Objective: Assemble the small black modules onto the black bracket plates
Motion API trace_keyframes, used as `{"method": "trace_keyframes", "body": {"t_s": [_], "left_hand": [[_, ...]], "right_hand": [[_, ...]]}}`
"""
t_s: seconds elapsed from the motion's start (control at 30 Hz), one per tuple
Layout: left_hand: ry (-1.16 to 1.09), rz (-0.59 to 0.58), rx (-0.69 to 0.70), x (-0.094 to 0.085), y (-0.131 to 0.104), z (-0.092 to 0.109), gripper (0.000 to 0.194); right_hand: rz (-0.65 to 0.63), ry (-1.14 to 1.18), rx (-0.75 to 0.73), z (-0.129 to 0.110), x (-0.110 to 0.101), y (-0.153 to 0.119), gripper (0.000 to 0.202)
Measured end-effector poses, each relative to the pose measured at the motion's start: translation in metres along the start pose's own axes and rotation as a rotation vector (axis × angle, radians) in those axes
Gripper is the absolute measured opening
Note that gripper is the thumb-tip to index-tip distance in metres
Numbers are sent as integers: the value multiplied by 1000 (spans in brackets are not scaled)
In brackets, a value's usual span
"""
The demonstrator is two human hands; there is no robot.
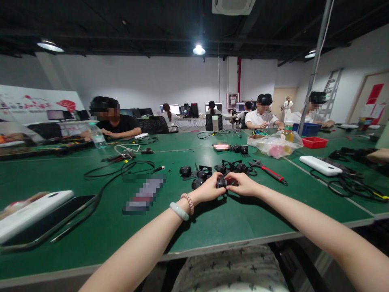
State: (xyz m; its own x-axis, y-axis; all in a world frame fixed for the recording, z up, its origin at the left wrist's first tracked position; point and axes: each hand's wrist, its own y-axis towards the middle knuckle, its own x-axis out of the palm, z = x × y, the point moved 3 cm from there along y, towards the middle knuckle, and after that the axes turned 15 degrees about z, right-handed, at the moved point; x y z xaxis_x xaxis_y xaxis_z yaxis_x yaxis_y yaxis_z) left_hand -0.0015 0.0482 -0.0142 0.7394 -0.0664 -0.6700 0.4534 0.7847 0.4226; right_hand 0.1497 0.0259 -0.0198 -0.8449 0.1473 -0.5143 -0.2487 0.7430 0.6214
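Note:
Between both hands, just over the green table [243, 221], is a small black round-ended part [221, 183]; its exact kind is unclear. My left hand [209, 188] grips it from the left with bent fingers. From the other side my right hand [243, 184] closes thumb and fingers around its edge. Similar black parts with flat brackets lie close behind and beside the hands, one of them a black piece [185, 170] to the left. A wrench with red and black handles [272, 173] rests right of my right hand.
A pixelated flat object [144, 194] lies left of my hands. Farther left are a phone [48, 221], a white power bank [39, 211] and black cables [115, 170]. Toward the right stand a plastic bag [275, 146], a red tray [315, 142] and another white device [320, 165]. Co-workers sit opposite.

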Motion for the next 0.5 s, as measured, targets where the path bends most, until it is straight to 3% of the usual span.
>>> {"method": "trace_keyframes", "body": {"t_s": [0.37, 0.5], "left_hand": [[10, -21, 4, 1, 0, -2, 51], [-3, -35, 18, 2, 0, -3, 48]], "right_hand": [[28, -139, -62, 4, 1, 2, 25], [57, -90, -54, 2, 1, 1, 33]]}}
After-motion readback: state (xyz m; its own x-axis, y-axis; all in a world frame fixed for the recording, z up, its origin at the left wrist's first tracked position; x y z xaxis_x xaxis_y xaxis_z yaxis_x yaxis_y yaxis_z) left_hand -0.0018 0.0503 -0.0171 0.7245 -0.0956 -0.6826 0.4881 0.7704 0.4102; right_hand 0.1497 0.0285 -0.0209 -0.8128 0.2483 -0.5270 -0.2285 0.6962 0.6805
